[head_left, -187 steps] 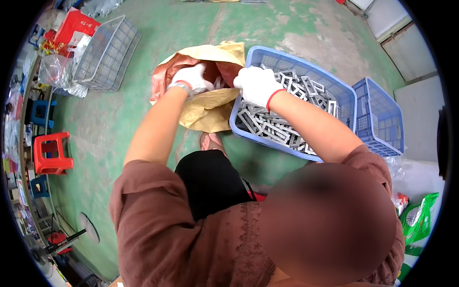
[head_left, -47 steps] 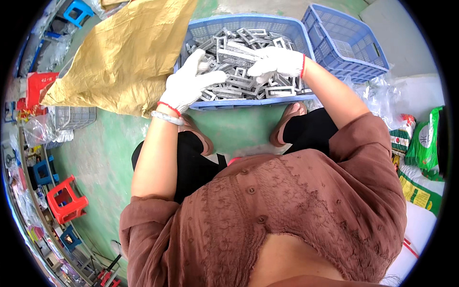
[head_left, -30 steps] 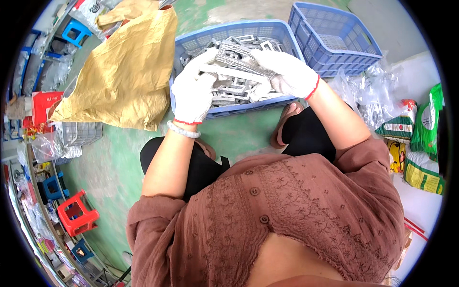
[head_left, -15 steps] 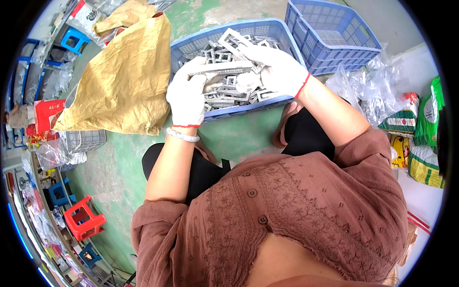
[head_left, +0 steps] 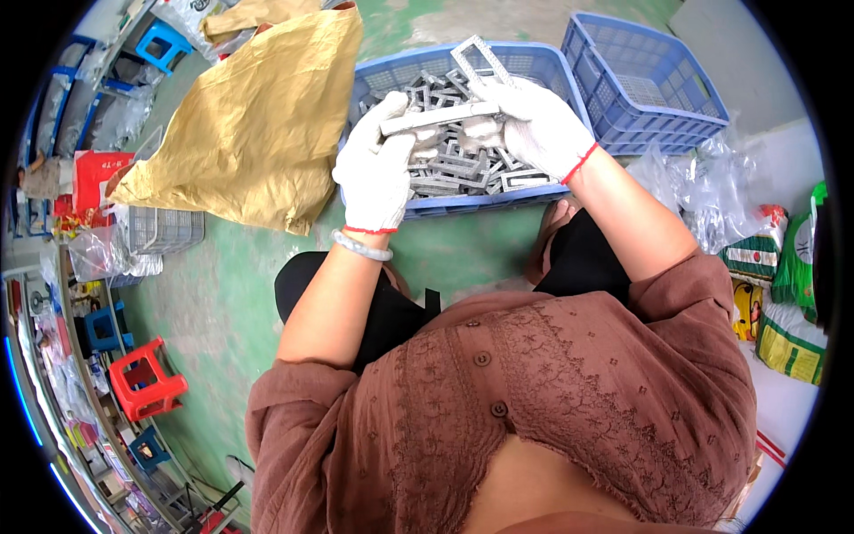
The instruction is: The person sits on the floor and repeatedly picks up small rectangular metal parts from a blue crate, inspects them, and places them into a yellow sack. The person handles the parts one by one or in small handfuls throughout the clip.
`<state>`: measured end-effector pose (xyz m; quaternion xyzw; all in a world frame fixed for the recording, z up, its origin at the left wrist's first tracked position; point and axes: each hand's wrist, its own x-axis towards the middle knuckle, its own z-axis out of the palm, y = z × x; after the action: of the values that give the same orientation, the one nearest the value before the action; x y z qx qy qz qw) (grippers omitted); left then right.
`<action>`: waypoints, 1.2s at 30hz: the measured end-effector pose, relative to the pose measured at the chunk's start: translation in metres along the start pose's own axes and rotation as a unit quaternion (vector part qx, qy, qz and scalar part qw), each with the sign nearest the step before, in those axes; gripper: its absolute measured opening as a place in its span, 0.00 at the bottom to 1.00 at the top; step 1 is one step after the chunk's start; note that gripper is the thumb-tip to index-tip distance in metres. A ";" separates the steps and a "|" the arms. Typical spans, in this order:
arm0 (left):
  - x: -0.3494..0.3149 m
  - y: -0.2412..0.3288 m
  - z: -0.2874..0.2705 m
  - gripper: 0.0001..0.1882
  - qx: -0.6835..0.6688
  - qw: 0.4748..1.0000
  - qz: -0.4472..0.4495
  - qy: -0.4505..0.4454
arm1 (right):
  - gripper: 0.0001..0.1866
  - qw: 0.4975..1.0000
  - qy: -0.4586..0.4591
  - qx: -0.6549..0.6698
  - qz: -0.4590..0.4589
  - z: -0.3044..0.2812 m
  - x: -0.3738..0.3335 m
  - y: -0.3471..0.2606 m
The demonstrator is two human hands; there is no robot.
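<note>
White knitted gloves with red cuffs cover both of my hands. My left hand [head_left: 372, 173] is closed on the left end of a grey metal frame piece [head_left: 440, 117], seen edge-on like a bar. At its right end are the fingers of my right hand [head_left: 544, 129]. A second open rectangular metal frame [head_left: 492, 58] stands up tilted from my right hand, held at its lower end. Beneath both hands, a blue plastic crate [head_left: 427, 207] holds a heap of similar small metal frames [head_left: 458, 167]. My fingertips are partly hidden behind the edge-on piece.
A second blue crate [head_left: 663, 125] stands at the far right, beside clear plastic bags [head_left: 703, 191]. A large tan sack [head_left: 240, 133] leans at the left of the full crate. A red stool [head_left: 147, 378] and cluttered shelves [head_left: 93, 400] are farther left.
The view has shifted, so most things appear farther right. The second frame in my right hand now points up more steeply. Both hands still hold the edge-on piece over the crate.
</note>
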<state>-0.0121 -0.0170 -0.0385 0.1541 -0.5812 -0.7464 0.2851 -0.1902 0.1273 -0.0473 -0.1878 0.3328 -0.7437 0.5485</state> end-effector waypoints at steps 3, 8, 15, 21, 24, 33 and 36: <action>-0.002 0.002 -0.003 0.24 0.001 1.000 0.005 0.003 | 0.15 1.000 0.004 -0.003 0.000 0.003 0.005 0.002; -0.002 0.000 -0.007 0.23 0.007 1.000 0.006 0.016 | 0.14 1.000 -0.020 0.003 0.001 -0.005 0.016 0.009; -0.003 0.002 -0.011 0.22 0.001 0.999 -0.016 0.031 | 0.15 1.000 0.017 0.016 0.015 -0.001 0.017 0.013; 0.001 0.006 -0.007 0.19 0.023 0.997 -0.052 0.048 | 0.16 0.999 0.045 0.016 0.021 0.000 0.013 0.011; 0.005 0.006 -0.006 0.18 0.032 0.996 -0.074 0.043 | 0.17 0.998 0.054 0.023 0.017 0.001 0.012 0.010; 0.007 0.011 -0.003 0.17 0.029 0.993 -0.111 0.018 | 0.17 0.997 0.074 -0.005 0.037 -0.006 0.007 0.006; 0.006 0.009 -0.003 0.17 0.025 0.995 -0.099 0.009 | 0.17 0.997 0.073 -0.008 0.039 -0.006 0.007 0.006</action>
<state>-0.0130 -0.0250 -0.0303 0.2249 -0.5792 -0.7547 0.2108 -0.1922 0.1211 -0.0564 -0.1245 0.3851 -0.7309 0.5495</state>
